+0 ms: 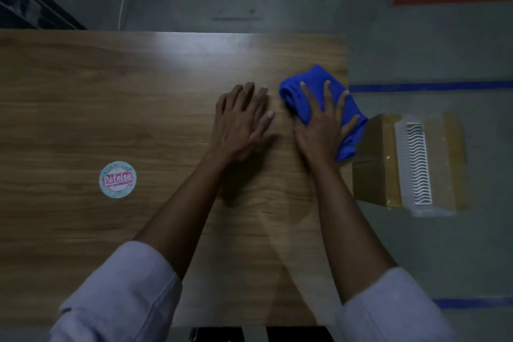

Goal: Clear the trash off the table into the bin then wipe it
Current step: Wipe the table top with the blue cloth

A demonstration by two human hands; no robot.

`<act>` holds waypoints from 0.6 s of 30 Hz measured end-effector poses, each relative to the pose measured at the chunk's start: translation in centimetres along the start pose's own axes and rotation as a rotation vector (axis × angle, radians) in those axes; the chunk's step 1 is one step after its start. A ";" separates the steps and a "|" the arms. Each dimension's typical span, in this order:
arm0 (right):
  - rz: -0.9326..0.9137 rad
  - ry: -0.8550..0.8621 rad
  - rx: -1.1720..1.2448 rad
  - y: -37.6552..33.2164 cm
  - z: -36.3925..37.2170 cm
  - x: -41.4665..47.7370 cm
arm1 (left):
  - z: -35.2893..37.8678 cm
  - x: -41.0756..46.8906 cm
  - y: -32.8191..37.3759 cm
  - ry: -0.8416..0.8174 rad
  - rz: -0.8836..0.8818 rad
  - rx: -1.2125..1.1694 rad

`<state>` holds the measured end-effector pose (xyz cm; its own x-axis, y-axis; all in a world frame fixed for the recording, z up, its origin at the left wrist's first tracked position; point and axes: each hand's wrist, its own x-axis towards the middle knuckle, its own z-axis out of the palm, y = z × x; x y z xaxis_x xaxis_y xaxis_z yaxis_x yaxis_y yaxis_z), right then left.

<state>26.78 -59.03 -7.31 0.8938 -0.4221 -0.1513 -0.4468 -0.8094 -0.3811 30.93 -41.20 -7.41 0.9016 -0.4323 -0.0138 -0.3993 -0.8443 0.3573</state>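
I judge the wiping step is in hand. Toward the left edge of the table (83,91) lies one round printed disc (117,179); sticker or lid, I cannot tell. The left hand (241,122) rests flat on the wood, fingers straight, holding nothing. The right hand (322,130) presses spread fingers on the one blue cloth (316,78), bunched at the right edge. One cardboard box (372,164) stands on the floor just beside that edge, one white ribbed piece (416,164) inside. Next, I reckon, the cloth must sweep leftward, and the disc goes in the box if it lifts.

round sticker (117,179) on wooden table (138,108), red lettering reading "Patelsa"
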 end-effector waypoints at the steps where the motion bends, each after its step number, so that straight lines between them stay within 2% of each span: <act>1: -0.057 -0.021 -0.068 -0.8 0.9 0.4 | 0.9 -0.5 -0.4 -0.014 0.015 0.019; 4: -0.201 0.007 -0.102 -4.1 3.5 0.0 | 2.2 -1.4 -1.6 -0.006 0.069 0.094; 7: -0.256 -0.003 0.110 -6.3 4.2 -1.4 | 1.5 -2.5 -2.8 0.106 0.083 -0.015; 10: -0.156 -0.095 0.407 -6.9 1.6 -3.1 | -1.0 -3.1 -4.7 0.233 0.093 -0.047; 11: -0.124 -0.077 0.462 -6.8 0.4 -3.4 | -2.0 -2.9 -5.2 0.248 0.063 -0.029; 13: -0.059 0.081 0.543 -5.8 -1.6 -2.8 | -3.2 -1.7 -5.9 0.268 -0.039 0.018; 15: 0.024 0.244 0.499 -4.0 -2.5 -0.2 | -3.7 -0.2 -6.5 0.245 -0.108 0.068; 16: 0.059 0.233 0.428 -3.1 -2.4 1.7 | -3.7 0.6 -6.8 0.191 -0.123 0.074; 18: 0.101 0.074 0.160 -1.5 -1.2 4.6 | -3.0 2.0 -7.4 0.053 -0.121 0.102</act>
<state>31.56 -60.25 -6.28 0.8367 -0.5317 -0.1311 -0.5171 -0.6886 -0.5084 36.18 -34.83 -7.28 0.9504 -0.3109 -0.0010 -0.3001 -0.9180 0.2592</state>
